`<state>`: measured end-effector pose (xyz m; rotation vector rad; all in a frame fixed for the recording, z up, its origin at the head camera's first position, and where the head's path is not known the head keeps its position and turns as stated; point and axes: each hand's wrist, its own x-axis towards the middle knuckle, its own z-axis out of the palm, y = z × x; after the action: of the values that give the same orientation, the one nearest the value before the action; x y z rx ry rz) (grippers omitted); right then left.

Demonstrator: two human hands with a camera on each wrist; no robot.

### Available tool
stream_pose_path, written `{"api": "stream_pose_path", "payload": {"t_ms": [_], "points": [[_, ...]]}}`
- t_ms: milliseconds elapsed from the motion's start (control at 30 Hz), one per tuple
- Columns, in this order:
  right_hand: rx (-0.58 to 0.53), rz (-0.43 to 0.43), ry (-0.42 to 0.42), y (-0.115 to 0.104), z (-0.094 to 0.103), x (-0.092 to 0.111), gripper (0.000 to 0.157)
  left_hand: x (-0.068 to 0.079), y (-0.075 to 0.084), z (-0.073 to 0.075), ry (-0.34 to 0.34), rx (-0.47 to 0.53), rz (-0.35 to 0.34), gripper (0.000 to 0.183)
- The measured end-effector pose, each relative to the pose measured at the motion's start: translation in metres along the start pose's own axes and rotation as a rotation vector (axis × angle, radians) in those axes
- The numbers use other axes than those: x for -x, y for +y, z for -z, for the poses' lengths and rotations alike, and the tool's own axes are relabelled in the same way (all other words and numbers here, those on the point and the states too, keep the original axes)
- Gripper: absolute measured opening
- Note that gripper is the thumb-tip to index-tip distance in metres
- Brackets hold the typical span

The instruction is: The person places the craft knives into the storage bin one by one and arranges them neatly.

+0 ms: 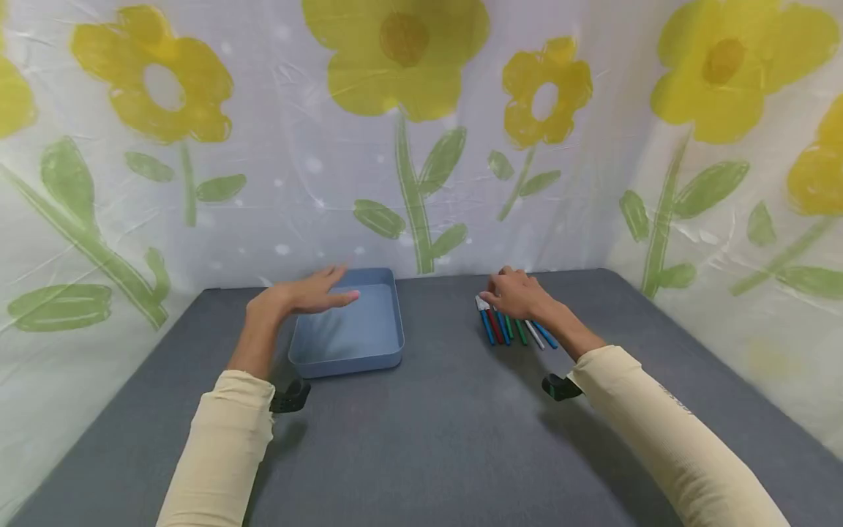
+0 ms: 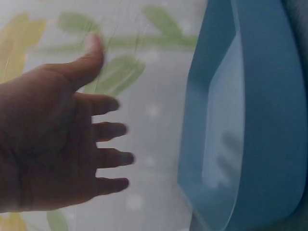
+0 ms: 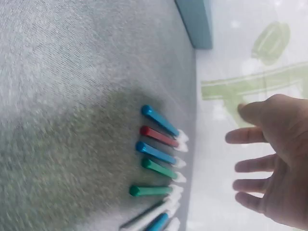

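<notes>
Blue-grey plastic, as it seems, is used for the shallow tray [image 1: 362,333], which is seen left of the centre of the head view, on the dark grey table [image 1: 421,446]. Above its left side the left hand [image 1: 304,294] is held, with the fingers straight and the thumb apart; nothing is gripped by it, and a soft shadow is thrown on the tray floor. A row of slim coloured sticks [image 1: 487,328] with pale heads is laid right of the centre of the same view; in the right wrist view, the red stick [image 3: 161,137] is seen between two blue ones, and green ones are placed lower in the frame. Over the far ends of this row the right hand [image 1: 516,294] is held, loosely bent and without anything between its fingers; in the right wrist view, it is shown apart from the sticks. From this, the step in hand may be judged as an approach to the sticks, by which no stick is yet taken. For the next move, a lowering of the right hand would be called for, and one stick would need to be pinched singly, since the heads are set close together and a neighbour could easily be disturbed. By the left hand, only the tray would need to be steadied.
</notes>
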<state>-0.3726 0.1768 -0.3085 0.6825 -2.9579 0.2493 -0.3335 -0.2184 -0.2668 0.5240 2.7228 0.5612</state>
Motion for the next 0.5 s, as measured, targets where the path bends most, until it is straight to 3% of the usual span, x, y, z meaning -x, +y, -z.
{"api": "stream_pose_path", "payload": {"t_ms": [200, 333, 500], "points": [[-0.041, 0.023, -0.035, 0.002, -0.008, -0.004, 0.024, 0.02, -0.026, 0.008, -0.141, -0.115, 0.119, 0.118], [-0.048, 0.028, -0.064, 0.004, -0.013, -0.005, 0.023, 0.026, -0.034, 0.009, -0.188, -0.178, 0.196, 0.131], [-0.075, 0.046, -0.056, 0.008, -0.025, -0.006, 0.019, 0.026, -0.037, 0.005, -0.25, -0.224, 0.28, 0.13]]}}
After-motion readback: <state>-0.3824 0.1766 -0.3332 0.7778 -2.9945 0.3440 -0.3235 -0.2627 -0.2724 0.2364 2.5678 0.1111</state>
